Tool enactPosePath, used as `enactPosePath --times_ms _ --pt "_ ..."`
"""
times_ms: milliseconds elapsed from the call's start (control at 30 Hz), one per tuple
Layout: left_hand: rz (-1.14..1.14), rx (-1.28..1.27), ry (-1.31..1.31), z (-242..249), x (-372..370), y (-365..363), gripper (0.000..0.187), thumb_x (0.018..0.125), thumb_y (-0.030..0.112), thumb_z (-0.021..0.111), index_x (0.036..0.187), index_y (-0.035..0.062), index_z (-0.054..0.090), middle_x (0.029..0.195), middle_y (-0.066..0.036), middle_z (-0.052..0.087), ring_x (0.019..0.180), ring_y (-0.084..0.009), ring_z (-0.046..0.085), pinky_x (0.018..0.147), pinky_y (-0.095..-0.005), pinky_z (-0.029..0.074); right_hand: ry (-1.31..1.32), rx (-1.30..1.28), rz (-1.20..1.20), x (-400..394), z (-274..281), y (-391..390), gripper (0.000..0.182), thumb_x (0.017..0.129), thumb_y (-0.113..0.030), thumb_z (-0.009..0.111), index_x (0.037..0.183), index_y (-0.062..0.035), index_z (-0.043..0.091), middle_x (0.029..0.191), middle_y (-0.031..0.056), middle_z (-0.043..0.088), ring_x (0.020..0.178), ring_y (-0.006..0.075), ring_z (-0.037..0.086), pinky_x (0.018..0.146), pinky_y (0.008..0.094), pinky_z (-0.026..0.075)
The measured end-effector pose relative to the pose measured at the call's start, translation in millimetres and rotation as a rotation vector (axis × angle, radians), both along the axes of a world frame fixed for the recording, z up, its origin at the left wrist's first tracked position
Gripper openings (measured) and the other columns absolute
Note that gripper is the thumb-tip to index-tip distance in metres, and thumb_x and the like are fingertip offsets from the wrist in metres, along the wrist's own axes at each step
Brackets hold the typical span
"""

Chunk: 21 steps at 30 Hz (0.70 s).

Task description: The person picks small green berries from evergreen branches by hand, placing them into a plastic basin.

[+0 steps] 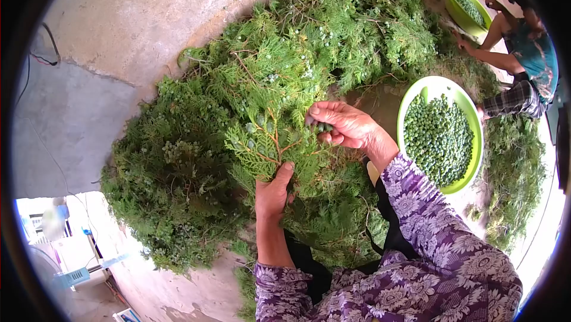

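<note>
My left hand (275, 194) is closed around the stem of a leafy evergreen sprig (275, 143), its thumb lying along the lower end. Small bluish-green cones (260, 122) sit among the flat, scaly leaves. Just right of the sprig, my right hand (351, 127) has its fingertips curled over a few green cones (325, 127). Beyond my right wrist stands a lime-green basin (457, 188), well filled with loose picked cones (437, 140).
A large heap of cut evergreen branches (196, 191) spreads in front of me over the concrete floor (119, 30). At the upper right, another person (529, 54) sits near a second green basin (451, 15). More branches (511, 167) lie at the right.
</note>
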<state>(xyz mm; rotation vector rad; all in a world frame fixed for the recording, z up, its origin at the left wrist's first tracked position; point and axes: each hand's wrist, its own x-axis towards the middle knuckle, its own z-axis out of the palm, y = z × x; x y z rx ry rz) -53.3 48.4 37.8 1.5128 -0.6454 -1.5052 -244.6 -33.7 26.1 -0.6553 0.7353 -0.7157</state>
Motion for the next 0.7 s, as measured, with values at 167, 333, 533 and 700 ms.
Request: enactPosePath --times_ms 167,333,533,700 --pt "-0.079 -0.032 0.024 -0.6 -2.6 0.6 0.028 0.076 0.017 0.066 0.098 0.0047 0.053 0.071 -0.002 0.054 0.046 -0.0103 0.048 0.033 -0.0208 0.032 0.285 0.008 0.119 3.4 9.1 5.9 0.047 0.077 -0.047 0.06 0.101 -0.0063 0.058 0.076 -0.0043 0.051 0.045 0.003 0.041 0.037 0.0147 0.032" --pt "-0.147 -0.075 0.009 -3.5 -3.0 1.7 0.03 0.076 0.016 0.064 0.101 0.005 0.053 0.073 -0.002 0.055 0.047 -0.0087 0.047 0.034 -0.0206 0.031 0.396 -0.128 0.251 5.5 10.8 6.0 0.038 0.076 -0.034 0.064 0.102 -0.0057 0.059 0.078 -0.0038 0.057 0.051 0.0017 0.046 0.042 0.0145 0.038" --pt "-0.131 -0.103 0.01 -5.3 -4.0 0.7 0.026 0.077 0.016 0.064 0.099 0.0057 0.055 0.074 0.001 0.055 0.05 -0.0065 0.046 0.034 -0.0201 0.031 0.384 -0.182 0.278 3.1 15.7 6.2 0.028 0.073 -0.019 0.063 0.097 -0.0042 0.061 0.074 -0.0022 0.057 0.055 0.0016 0.046 0.044 0.0161 0.04" --pt "-0.156 -0.05 -0.037 -1.7 -3.3 1.2 0.025 0.078 0.019 0.064 0.098 0.0071 0.056 0.074 0.002 0.055 0.052 -0.0061 0.047 0.035 -0.0195 0.032 0.482 -0.316 0.25 5.3 14.3 5.7 0.026 0.068 -0.013 0.062 0.09 -0.0007 0.062 0.066 -0.0015 0.055 0.054 0.003 0.045 0.047 0.0198 0.038"
